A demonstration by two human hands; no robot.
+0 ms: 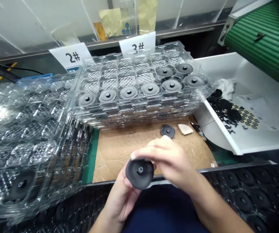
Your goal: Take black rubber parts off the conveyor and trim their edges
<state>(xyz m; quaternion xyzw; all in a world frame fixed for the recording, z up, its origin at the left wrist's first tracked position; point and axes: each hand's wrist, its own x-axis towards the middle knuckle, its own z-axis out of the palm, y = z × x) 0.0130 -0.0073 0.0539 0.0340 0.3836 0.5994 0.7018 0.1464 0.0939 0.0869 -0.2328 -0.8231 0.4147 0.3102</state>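
A black rubber disc (139, 174) with a metal nut at its centre is held up close to me. My left hand (122, 197) supports it from below, and my right hand (166, 161) grips its upper edge with the fingers. Just beyond them, a similar black disc (168, 131) lies on a cardboard sheet (120, 158), beside a cream wedge-shaped pad (185, 129). A stack of clear plastic trays (139, 111) stands farther on, with several dark discs (150, 89) seated in its two nearest rows and at the right end.
A taller pile of clear trays (25, 129) fills the left side. A white bin (263, 129) holding black pieces and a cloth stands at the right, below a green ribbed surface (261, 38). Rows of black discs (246, 197) lie along the near edge. Labels 2# (71, 56) and 3# (137, 45) stand behind the trays.
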